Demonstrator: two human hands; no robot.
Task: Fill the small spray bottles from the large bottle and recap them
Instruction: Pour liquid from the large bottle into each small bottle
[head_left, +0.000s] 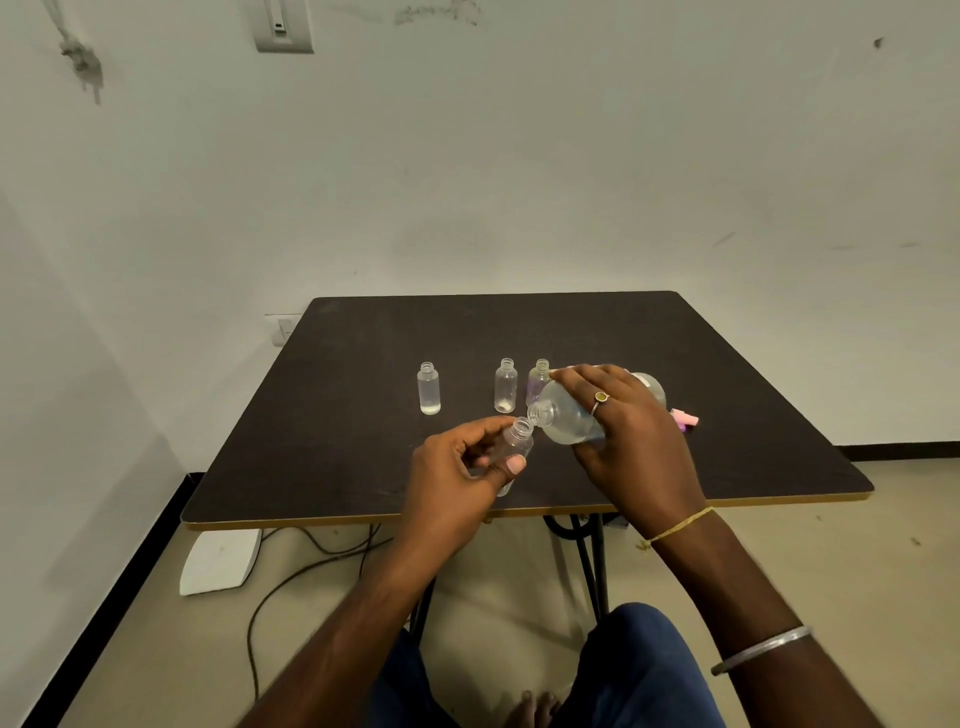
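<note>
My right hand (631, 441) grips the large clear bottle (569, 418), tipped on its side with its open mouth pointing left and down. Just under that mouth, my left hand (457, 467) holds a small uncapped clear bottle (517, 441), tilted with its neck up and to the right. Three more small bottles stand upright and uncapped on the dark table (363, 415): one at the left (428, 388) with a little liquid, one in the middle (505, 385), and one (539, 378) partly hidden behind the large bottle. Pink spray caps (685, 418) lie to the right of my right hand.
The table's front edge (311, 521) runs just below my hands. Black folding legs (589, 561) show beneath it. A white object (221, 561) and a dark cable (291, 577) lie on the floor at the left. My knees in blue trousers (639, 670) are below.
</note>
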